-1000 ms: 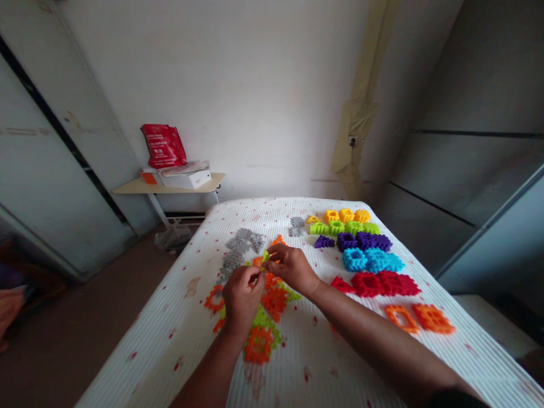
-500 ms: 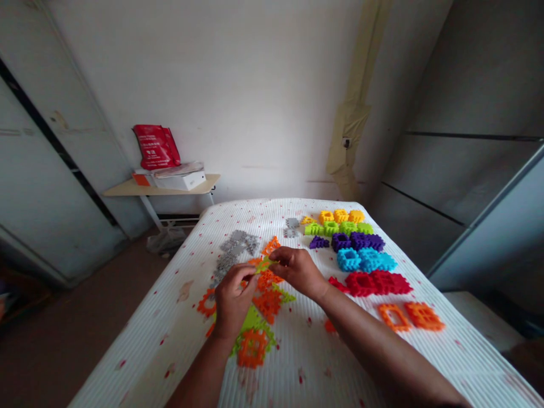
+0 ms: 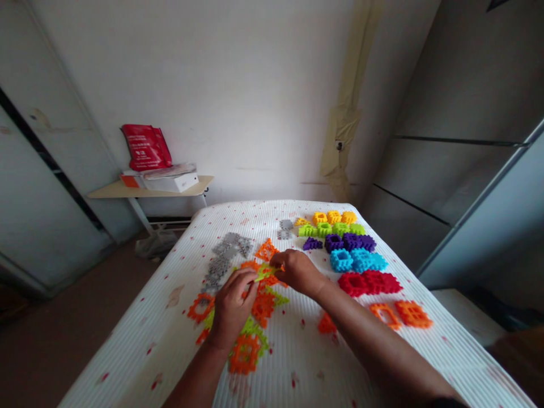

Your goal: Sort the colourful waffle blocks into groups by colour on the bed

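Between my two hands is a lime-green interlocking building piece (image 3: 264, 272) with a toothed edge. My left hand (image 3: 235, 301) pinches its left end between thumb and fingers. At its right end, my right hand (image 3: 299, 272) grips with curled fingers, which hide part of it. Beneath and around lie orange and lime-green pieces in a loose pile, among them a square orange windowed piece (image 3: 245, 354), an orange frame (image 3: 200, 307) and an orange triangle (image 3: 267, 249). Grey pieces (image 3: 219, 267) are heaped just beyond my left hand.
Rows of sorted pieces stand on the right: yellow (image 3: 334, 217), green (image 3: 340, 229), purple (image 3: 351, 242), blue (image 3: 361, 260), red (image 3: 369, 283) and orange (image 3: 413, 314). All lie on a white ribbed cover (image 3: 170, 345). A small side table (image 3: 148, 192) holds a red bag (image 3: 145, 148).
The view has turned slightly right, so everything sits a little further left. Both hands stay on the lime-green piece, their grip nearly the same.
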`<state>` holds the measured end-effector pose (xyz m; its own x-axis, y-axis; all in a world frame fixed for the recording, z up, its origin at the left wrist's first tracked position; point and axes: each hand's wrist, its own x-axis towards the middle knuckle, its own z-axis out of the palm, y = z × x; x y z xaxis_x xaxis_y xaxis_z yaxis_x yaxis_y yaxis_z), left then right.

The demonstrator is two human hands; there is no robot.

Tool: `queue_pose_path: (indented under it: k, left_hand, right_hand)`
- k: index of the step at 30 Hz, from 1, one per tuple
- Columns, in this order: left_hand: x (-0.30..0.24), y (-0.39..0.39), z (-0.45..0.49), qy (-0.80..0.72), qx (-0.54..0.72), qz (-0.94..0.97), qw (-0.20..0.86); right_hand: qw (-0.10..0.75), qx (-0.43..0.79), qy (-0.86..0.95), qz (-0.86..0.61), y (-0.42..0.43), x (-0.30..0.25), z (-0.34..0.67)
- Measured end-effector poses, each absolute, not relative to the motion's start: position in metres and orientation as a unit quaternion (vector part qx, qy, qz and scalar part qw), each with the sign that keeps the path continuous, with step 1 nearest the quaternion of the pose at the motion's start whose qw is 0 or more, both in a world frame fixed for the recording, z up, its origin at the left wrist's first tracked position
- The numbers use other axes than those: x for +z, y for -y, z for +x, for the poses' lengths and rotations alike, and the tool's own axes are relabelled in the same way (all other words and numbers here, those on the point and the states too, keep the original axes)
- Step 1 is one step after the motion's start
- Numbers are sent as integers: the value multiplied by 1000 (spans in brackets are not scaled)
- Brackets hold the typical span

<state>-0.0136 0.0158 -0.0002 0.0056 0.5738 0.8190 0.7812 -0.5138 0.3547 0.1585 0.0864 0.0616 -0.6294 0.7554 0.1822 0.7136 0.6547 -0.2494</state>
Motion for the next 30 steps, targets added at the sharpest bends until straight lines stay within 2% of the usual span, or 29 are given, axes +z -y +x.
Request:
queue_pose_path:
  k: [6,11,19,30]
  left_hand:
    - [-3,-19,-23,522,-526,-661,118]
    - [-4,-19,-26,536,-522,-655,106]
    - [-7,-20,-27,545,-524,-648,92]
    - [-7,-20,-26,533,-530,-652,102]
  right_hand:
    - [98,-27,836,-540,-172,78,196]
    - [58,-60,797,-598,-224,79,226]
    - [-9,-75,791,-607,-247,54,231]
    - [-36,-93,795,-598,-249,50,233]
